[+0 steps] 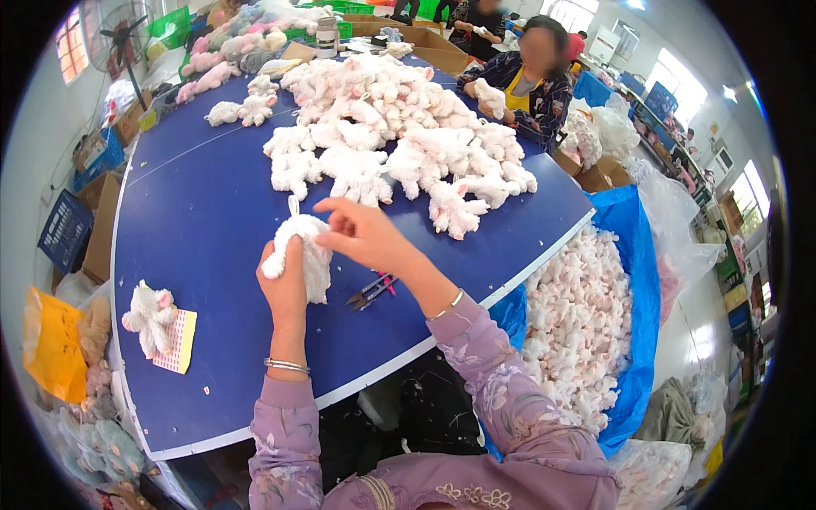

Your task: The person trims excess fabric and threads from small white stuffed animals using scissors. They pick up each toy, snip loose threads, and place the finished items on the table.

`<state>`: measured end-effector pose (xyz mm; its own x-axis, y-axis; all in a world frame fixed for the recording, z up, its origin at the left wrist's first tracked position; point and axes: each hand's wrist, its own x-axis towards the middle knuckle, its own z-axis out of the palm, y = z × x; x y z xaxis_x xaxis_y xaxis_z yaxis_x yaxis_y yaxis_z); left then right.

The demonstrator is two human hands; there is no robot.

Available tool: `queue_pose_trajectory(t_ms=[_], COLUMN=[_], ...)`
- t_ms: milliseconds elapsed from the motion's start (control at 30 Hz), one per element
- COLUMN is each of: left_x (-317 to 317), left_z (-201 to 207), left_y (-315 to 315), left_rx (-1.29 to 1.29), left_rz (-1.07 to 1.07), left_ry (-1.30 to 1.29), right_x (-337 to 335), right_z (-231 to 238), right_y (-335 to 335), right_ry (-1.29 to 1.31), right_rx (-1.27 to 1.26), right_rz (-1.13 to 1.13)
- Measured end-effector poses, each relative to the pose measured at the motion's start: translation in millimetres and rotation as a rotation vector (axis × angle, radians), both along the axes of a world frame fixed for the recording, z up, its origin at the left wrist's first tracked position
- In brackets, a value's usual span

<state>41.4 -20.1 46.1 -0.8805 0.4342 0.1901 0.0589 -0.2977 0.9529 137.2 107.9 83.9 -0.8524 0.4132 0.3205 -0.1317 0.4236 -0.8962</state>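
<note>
My left hand (286, 276) is closed round a fluffy white plush toy (308, 242), thumb pressed on its front. A white loop (294, 205) sticks up from the toy's top. Beside the toy's right edge is my right hand (365, 234), its fingers bent and drawn together; whatever they pinch is too small to make out. Dark thread snips (371, 291) with something pink by them lie on the blue table (221, 374) below my right wrist. Beyond my hands spreads a large heap of white plush toys (365, 110).
At the table's left, a small plush lamb (151, 319) lies on a printed sheet (177, 342). A blue-lined bin (633, 297) full of small white plush pieces (574, 331) stands right of the table. Across the table, a co-worker (535, 81) holds a white plush toy.
</note>
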Motion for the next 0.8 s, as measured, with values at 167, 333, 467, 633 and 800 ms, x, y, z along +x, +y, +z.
queue_pose_trajectory(t_ms=[167, 333, 467, 633, 800], left_x=[-4, -14, -11, -14, -7], left_z=[-9, -8, -9, -26, -15], left_y=[1, -3, 4, 10, 0], left_rx=[0.010, 0.180, 0.213, 0.088, 0.059], left_rz=[0.042, 0.040, 0.104, -0.218, -0.466], left_ry=[-0.023, -0.153, -0.162, -0.054, -0.068], right_x=[-17, -5, -11, -8, -4], right_z=[-24, -33, -53, -31, -25], right_y=[10, 41, 41, -10, -6], right_ry=[0.124, 0.053, 0.138, 0.112, 0.061], right_rx=[-0.075, -0.252, 0.216, 0.083, -0.140], right_rz=[-0.074, -0.212, -0.258, 0.093, 0.096])
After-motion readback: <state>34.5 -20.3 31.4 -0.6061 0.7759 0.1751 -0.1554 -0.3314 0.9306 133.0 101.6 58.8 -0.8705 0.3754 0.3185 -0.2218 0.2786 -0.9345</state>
